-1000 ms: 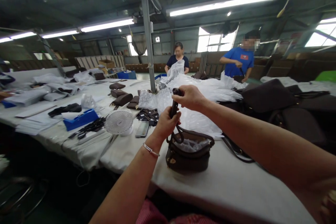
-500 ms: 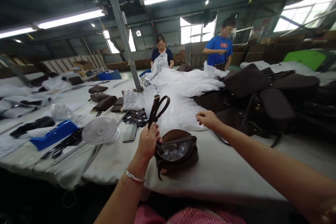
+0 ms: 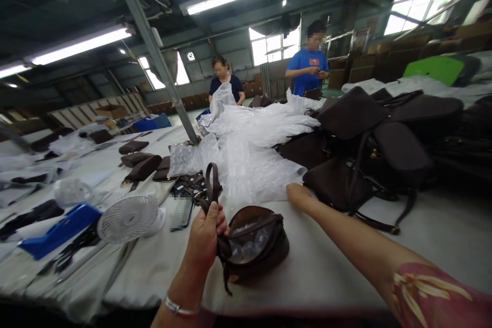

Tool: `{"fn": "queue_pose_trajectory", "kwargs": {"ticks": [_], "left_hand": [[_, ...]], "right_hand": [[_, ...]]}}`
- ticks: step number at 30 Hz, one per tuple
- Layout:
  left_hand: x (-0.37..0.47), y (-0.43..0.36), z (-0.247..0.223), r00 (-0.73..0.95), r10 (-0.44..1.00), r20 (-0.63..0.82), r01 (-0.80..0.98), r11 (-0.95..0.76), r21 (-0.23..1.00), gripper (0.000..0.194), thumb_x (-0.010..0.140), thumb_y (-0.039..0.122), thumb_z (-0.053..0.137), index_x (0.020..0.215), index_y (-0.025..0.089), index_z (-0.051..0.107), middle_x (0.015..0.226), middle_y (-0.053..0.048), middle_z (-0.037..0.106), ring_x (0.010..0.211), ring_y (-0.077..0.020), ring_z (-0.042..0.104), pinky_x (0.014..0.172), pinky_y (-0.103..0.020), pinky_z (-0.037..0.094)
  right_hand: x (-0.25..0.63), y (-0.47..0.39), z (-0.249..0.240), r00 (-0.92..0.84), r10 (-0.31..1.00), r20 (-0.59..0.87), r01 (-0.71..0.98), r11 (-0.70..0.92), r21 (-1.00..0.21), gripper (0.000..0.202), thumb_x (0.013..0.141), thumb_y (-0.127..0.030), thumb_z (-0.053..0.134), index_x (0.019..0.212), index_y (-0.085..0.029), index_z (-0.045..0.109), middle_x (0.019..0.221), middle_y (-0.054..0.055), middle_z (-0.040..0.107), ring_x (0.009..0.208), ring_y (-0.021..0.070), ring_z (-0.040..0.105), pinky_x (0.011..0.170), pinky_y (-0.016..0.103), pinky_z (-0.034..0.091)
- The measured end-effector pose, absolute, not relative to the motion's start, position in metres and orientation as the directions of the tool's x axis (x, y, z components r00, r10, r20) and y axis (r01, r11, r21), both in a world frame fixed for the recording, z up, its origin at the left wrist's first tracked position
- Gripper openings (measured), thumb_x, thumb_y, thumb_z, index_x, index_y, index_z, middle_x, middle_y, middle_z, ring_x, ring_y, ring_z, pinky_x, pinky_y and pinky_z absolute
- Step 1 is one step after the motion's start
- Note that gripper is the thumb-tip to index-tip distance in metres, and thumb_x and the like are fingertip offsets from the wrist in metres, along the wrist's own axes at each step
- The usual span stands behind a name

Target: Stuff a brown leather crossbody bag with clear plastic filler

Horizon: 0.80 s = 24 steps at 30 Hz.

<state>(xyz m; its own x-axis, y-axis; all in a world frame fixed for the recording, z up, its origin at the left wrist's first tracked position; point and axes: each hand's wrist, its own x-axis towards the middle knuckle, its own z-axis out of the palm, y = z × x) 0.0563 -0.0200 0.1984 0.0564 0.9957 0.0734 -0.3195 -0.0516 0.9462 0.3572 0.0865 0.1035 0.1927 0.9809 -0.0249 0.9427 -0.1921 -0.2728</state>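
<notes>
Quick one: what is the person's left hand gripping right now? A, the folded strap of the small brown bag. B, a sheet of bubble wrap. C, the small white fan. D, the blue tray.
A: the left hand is closed around the dark strap looped up from the small brown bag, while the fan stands apart to its left on the table.

dark brown handbag (image 3: 255, 246) near front edge | white table cover (image 3: 338, 261) | clear bubble wrap (image 3: 253, 164) | white fan (image 3: 128, 218) | blue tray (image 3: 57, 230) left edge | red floral sleeve (image 3: 442, 300)
</notes>
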Motion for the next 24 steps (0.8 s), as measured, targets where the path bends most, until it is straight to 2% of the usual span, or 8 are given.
{"fn": "queue_pose_trajectory", "kwargs": {"ticks": [4, 6, 10, 14, 17, 20, 22, 24], "left_hand": [[0.057, -0.020, 0.198, 0.046, 0.996, 0.072, -0.313, -0.054, 0.948, 0.050, 0.076, 0.058, 0.077, 0.089, 0.017, 0.052, 0.059, 0.010, 0.036, 0.045, -0.0034, 0.033, 0.043, -0.018, 0.039], [0.058, -0.021, 0.197, 0.046, 0.996, 0.082, -0.297, -0.065, 0.953, 0.048, 0.077, 0.058, 0.076, 0.089, 0.017, 0.053, 0.059, 0.010, 0.038, 0.045, -0.0038, 0.033, 0.043, -0.019, 0.041], [0.059, -0.021, 0.195, 0.057, 0.993, 0.107, -0.251, -0.090, 0.964, 0.047, 0.077, 0.058, 0.075, 0.088, 0.017, 0.055, 0.058, 0.009, 0.039, 0.044, -0.0047, 0.035, 0.043, -0.021, 0.042], [0.061, -0.018, 0.193, 0.080, 0.987, 0.141, -0.225, -0.120, 0.967, 0.046, 0.078, 0.059, 0.073, 0.088, 0.018, 0.055, 0.057, 0.009, 0.039, 0.044, -0.0052, 0.036, 0.043, -0.021, 0.042], [0.062, -0.019, 0.193, 0.083, 0.984, 0.155, -0.204, -0.135, 0.970, 0.047, 0.079, 0.060, 0.072, 0.089, 0.018, 0.054, 0.058, 0.009, 0.040, 0.044, -0.0051, 0.036, 0.042, -0.020, 0.042], [0.061, -0.023, 0.194, 0.090, 0.981, 0.169, -0.178, -0.151, 0.972, 0.048, 0.080, 0.061, 0.071, 0.089, 0.018, 0.053, 0.058, 0.010, 0.038, 0.044, -0.0051, 0.036, 0.042, -0.020, 0.042], [0.060, -0.025, 0.195, 0.098, 0.978, 0.184, -0.148, -0.169, 0.975, 0.047, 0.081, 0.062, 0.069, 0.089, 0.017, 0.053, 0.057, 0.010, 0.038, 0.043, -0.0054, 0.036, 0.042, -0.020, 0.042], [0.059, -0.026, 0.195, 0.103, 0.975, 0.198, -0.116, -0.186, 0.976, 0.046, 0.082, 0.061, 0.067, 0.090, 0.017, 0.054, 0.058, 0.009, 0.040, 0.043, -0.0060, 0.038, 0.042, -0.021, 0.042]], "right_hand": [[0.371, 0.068, 0.115, 0.161, 0.986, 0.035, 0.954, -0.146, -0.261, 0.024, 0.096, -0.038, 0.062, 0.105, -0.017, 0.067, 0.107, 0.008, 0.068, 0.095, 0.0190, 0.066, 0.084, 0.036, 0.055], [0.386, 0.043, 0.116, 0.144, 0.988, 0.049, 0.964, -0.129, -0.234, 0.020, 0.097, -0.034, 0.057, 0.096, -0.018, 0.070, 0.106, 0.011, 0.070, 0.097, 0.0220, 0.067, 0.083, 0.036, 0.052], [0.417, -0.021, 0.101, 0.134, 0.989, -0.069, 0.975, -0.144, -0.169, 0.026, 0.091, -0.021, 0.052, 0.077, -0.016, 0.074, 0.093, 0.018, 0.074, 0.091, 0.0315, 0.071, 0.075, 0.039, 0.048], [0.423, -0.051, 0.082, 0.166, 0.973, -0.162, 0.969, -0.192, -0.158, 0.017, 0.082, -0.022, 0.059, 0.084, -0.014, 0.074, 0.095, 0.020, 0.074, 0.094, 0.0360, 0.070, 0.079, 0.042, 0.048], [0.406, -0.037, 0.075, 0.186, 0.974, -0.127, 0.948, -0.212, -0.236, 0.023, 0.080, -0.029, 0.064, 0.095, -0.013, 0.072, 0.108, 0.023, 0.070, 0.105, 0.0392, 0.066, 0.085, 0.046, 0.046], [0.384, -0.015, 0.077, 0.214, 0.974, -0.071, 0.897, -0.225, -0.380, 0.013, 0.082, -0.021, 0.061, 0.087, -0.014, 0.070, 0.106, 0.023, 0.070, 0.109, 0.0368, 0.064, 0.086, 0.043, 0.046], [0.373, -0.007, 0.083, 0.206, 0.977, -0.056, 0.834, -0.205, -0.513, 0.015, 0.085, -0.019, 0.054, 0.077, -0.016, 0.067, 0.093, 0.018, 0.071, 0.100, 0.0308, 0.068, 0.081, 0.038, 0.048], [0.364, -0.006, 0.096, 0.166, 0.985, -0.047, 0.739, -0.156, -0.655, 0.023, 0.091, -0.025, 0.047, 0.076, -0.017, 0.063, 0.082, 0.011, 0.070, 0.084, 0.0240, 0.070, 0.071, 0.032, 0.052]]}}
